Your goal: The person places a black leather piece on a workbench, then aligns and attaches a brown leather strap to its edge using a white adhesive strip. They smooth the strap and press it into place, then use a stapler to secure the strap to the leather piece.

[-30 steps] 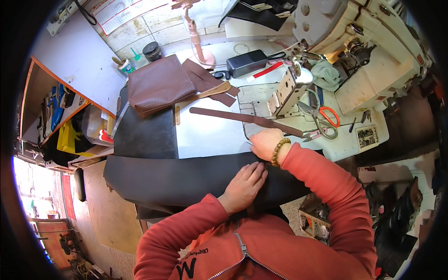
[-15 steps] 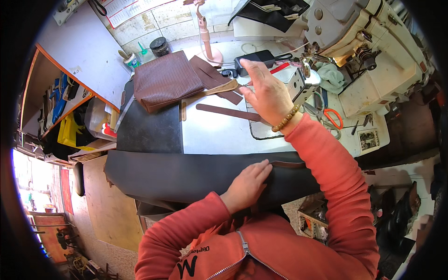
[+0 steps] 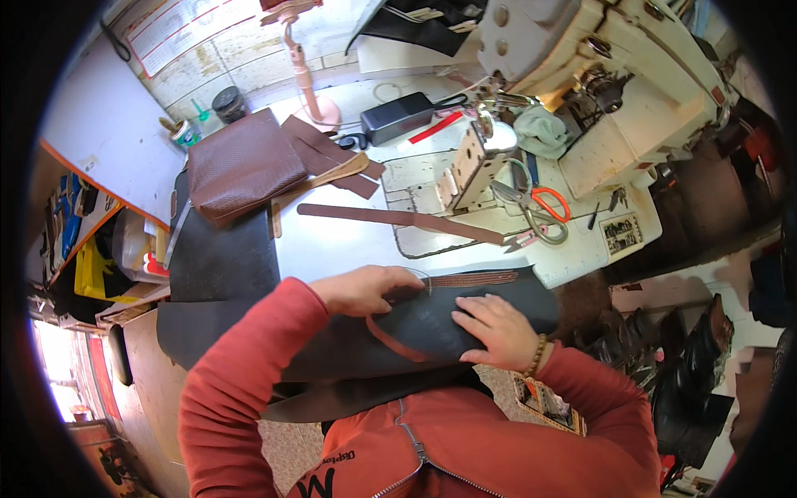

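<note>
Now lowered, the spread right hand (image 3: 500,334) apparently steadies smooth black sheeting (image 3: 436,324) while the left hand (image 3: 365,290) pinches a narrow brown leather strip (image 3: 394,343).

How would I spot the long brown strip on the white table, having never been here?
Find the big white sewing machine at upper right, then follow the white table leftward. Just beyond the left hand lies the long brown strip. Unlike the wider, overlapping brown scraps behind it, it is one narrow band.
</note>
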Tool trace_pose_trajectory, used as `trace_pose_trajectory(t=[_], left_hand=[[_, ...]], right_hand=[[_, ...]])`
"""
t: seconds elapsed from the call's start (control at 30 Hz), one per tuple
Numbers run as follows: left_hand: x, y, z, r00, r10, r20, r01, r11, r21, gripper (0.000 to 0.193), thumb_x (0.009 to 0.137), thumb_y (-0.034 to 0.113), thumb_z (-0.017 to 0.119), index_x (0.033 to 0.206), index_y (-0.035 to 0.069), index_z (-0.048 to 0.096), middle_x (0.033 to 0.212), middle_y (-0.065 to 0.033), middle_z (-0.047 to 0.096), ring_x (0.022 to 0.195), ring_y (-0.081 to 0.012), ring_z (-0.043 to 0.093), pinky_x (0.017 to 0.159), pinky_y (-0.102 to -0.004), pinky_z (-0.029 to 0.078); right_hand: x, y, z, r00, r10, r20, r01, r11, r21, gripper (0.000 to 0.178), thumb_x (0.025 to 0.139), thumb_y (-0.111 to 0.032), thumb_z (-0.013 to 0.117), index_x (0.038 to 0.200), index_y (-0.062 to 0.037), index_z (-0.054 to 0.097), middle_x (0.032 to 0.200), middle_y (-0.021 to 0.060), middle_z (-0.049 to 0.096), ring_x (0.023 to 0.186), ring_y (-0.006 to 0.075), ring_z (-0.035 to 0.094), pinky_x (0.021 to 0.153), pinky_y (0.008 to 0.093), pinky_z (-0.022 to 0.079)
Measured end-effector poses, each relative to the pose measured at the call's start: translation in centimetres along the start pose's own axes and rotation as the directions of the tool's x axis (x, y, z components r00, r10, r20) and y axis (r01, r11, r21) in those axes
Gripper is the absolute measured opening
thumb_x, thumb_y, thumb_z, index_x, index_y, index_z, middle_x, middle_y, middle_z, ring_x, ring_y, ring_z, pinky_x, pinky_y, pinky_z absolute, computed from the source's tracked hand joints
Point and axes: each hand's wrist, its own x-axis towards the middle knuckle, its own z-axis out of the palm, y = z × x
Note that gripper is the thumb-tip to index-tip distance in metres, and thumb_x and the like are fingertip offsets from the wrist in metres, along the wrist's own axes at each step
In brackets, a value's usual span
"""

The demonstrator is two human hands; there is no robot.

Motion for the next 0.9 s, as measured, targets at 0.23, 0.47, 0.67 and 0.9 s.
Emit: trace_pose_trajectory(t=[0.23,0.47,0.67,0.9], left_hand=[[3.2,1.2,1.6,0.981,0.009,-0.192,0.061,0.934,0.353,0.042,0.079,0.003,0.068,0.12,0.004,0.06,0.113,-0.0161,0.063,0.105,-0.0355,0.063,0.091,-0.042,0.051],[2.5,0.0,4.5,0.855,0.01,-0.518,0.105,0.976,0.192,0.031,0.082,0.002,0.066,0.113,0.006,0.063,0.102,-0.0151,0.064,0.097,-0.0372,0.064,0.082,-0.0425,0.053],[2.2,-1.4,-1.0,0.88,0.048,-0.473,0.324,0.668,0.67,0.023,0.086,0.011,0.063,0.109,0.006,0.066,0.099,-0.0147,0.068,0.09,-0.0364,0.066,0.077,-0.0423,0.053],[0.5,2.1,-6.2,0.806,-0.474,-0.355,-0.192,0.358,-0.914,0.006,0.101,0.012,0.05,0.106,0.01,0.053,0.068,-0.0027,0.055,0.055,-0.011,0.05,0.053,-0.0286,0.046]], right_hand=[[0.2,0.1,1.6,0.97,0.191,-0.152,-0.167,0.973,0.157,0.053,0.084,-0.034,0.072,0.126,-0.0051,0.059,0.135,0.0131,0.054,0.122,0.0328,0.052,0.1,0.0467,0.041],[1.8,-0.3,2.4,0.974,0.119,-0.191,-0.121,0.993,0.0,0.048,0.082,-0.022,0.073,0.126,-0.0094,0.06,0.134,0.0102,0.055,0.125,0.0296,0.05,0.106,0.0474,0.037],[2.5,-0.4,2.5,0.978,0.151,-0.145,-0.152,0.988,-0.001,0.052,0.083,-0.025,0.072,0.131,-0.0103,0.057,0.14,0.0112,0.052,0.132,0.0293,0.046,0.114,0.0492,0.031],[2.6,-0.3,2.7,0.978,0.15,-0.145,-0.152,0.988,-0.006,0.052,0.084,-0.025,0.071,0.132,-0.0105,0.057,0.14,0.0109,0.051,0.132,0.0293,0.046,0.113,0.0505,0.031]])
